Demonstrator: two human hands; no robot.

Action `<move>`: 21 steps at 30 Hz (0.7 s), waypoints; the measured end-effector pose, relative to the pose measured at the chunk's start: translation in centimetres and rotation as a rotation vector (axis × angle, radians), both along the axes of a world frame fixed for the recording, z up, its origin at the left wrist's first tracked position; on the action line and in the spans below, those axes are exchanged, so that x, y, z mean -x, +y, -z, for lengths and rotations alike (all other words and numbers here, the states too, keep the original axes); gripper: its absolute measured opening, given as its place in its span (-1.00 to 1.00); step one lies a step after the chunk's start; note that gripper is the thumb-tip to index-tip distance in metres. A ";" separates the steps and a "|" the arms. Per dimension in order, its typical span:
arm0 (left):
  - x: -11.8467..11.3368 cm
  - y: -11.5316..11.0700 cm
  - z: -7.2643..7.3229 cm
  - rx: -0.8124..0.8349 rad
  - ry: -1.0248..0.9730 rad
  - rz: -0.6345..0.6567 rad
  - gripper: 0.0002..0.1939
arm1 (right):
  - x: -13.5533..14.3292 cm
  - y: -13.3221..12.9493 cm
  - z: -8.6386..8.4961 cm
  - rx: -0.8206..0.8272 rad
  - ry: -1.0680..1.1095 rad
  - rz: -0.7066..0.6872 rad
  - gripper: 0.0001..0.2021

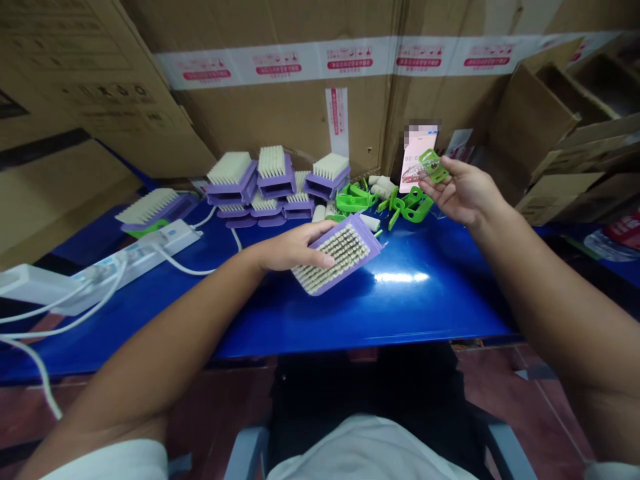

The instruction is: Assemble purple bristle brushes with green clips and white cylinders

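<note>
My left hand [293, 250] grips a purple brush [340, 257] with cream bristles, tilted bristles-up just above the blue table [425, 307]. My right hand [463, 190] is raised over the table's back right and pinches a green plastic handle [433, 165] between its fingers. Below and left of that hand lies a pile of green handles [380, 200] mixed with small white pieces. Several finished purple brushes [275, 180] are stacked at the back centre.
One more purple brush [150, 210] lies at the left beside a white power strip [135, 257] with trailing cables. Cardboard boxes [280, 87] wall the back; open cartons [565, 127] stand at the right. A pink card [417, 150] leans behind the handles.
</note>
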State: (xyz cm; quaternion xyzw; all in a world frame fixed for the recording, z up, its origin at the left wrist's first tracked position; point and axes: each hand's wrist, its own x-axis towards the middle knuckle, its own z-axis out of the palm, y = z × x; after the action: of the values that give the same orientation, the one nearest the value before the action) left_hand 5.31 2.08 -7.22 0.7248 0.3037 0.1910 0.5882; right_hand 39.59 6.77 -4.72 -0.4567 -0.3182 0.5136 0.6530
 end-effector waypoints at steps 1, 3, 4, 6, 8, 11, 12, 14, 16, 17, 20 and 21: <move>0.0 0.0 -0.1 0.008 0.016 -0.017 -0.12 | -0.2 0.2 0.3 -0.006 -0.022 -0.024 -0.89; 0.2 0.0 -0.3 0.045 0.051 -0.044 -0.13 | -0.4 0.4 0.7 -0.022 -0.057 -0.047 -0.91; 0.3 0.0 -0.4 0.073 0.076 -0.045 -0.14 | -0.6 0.5 0.8 -0.028 -0.068 -0.049 -0.91; 0.6 0.0 -0.7 0.132 0.150 -0.018 -0.16 | -0.7 0.7 1.0 -0.044 -0.077 -0.036 -0.89; 0.9 0.1 -0.8 0.175 0.225 0.020 -0.18 | -0.9 0.7 1.0 -0.058 -0.081 -0.018 -0.88; 1.1 0.2 -0.8 0.193 0.253 0.035 -0.20 | -0.9 0.7 1.1 -0.054 -0.089 0.016 -0.86; 1.2 0.3 -0.7 0.191 0.247 0.031 -0.20 | -0.9 0.7 1.1 -0.055 -0.088 0.029 -0.85; 1.2 0.3 -0.6 0.192 0.237 0.025 -0.22 | -0.8 0.7 1.1 -0.067 -0.087 0.050 -0.81; 1.2 0.4 -0.5 0.201 0.233 0.025 -0.25 | -0.6 0.6 1.0 -0.077 -0.088 0.053 -0.80; 1.2 0.4 -0.4 0.206 0.235 0.028 -0.26 | -0.4 0.5 1.0 -0.075 -0.083 0.047 -0.80; 1.2 0.4 -0.4 0.205 0.242 0.034 -0.28 | 0.0 0.3 0.8 -0.046 -0.038 0.000 -0.80; 1.1 0.4 -0.5 0.201 0.245 0.034 -0.27 | 0.1 0.2 0.7 -0.037 -0.023 -0.019 -0.80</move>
State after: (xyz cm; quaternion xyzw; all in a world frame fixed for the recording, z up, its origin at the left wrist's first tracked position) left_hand 4.17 2.47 -6.76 0.6853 0.3783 0.0597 0.6195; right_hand 39.47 6.94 -5.44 -0.4473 -0.3398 0.5084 0.6527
